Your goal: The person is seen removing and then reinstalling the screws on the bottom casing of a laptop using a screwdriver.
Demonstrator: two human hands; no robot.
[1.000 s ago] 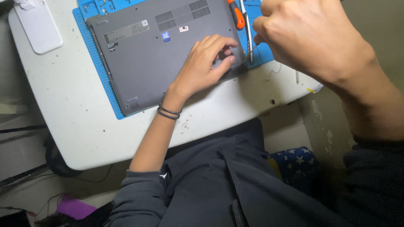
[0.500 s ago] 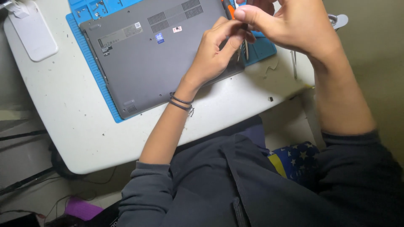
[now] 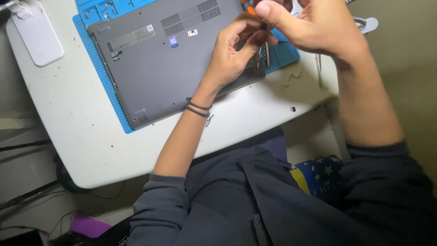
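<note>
Hands were seen gripping: a thin screwdriver (image 3: 263, 48) was pinched by both the left hand (image 3: 232, 57) and right hand (image 3: 314, 25). It seemed light, stiff, best held by its handle.

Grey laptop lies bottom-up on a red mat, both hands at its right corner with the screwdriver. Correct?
Not quite: in the head view the mat under the laptop is blue, not red. The rest holds: left hand and right hand are at its right corner with the screwdriver.

Matt grey plastic laptop (image 3: 168, 64) underside.
</note>
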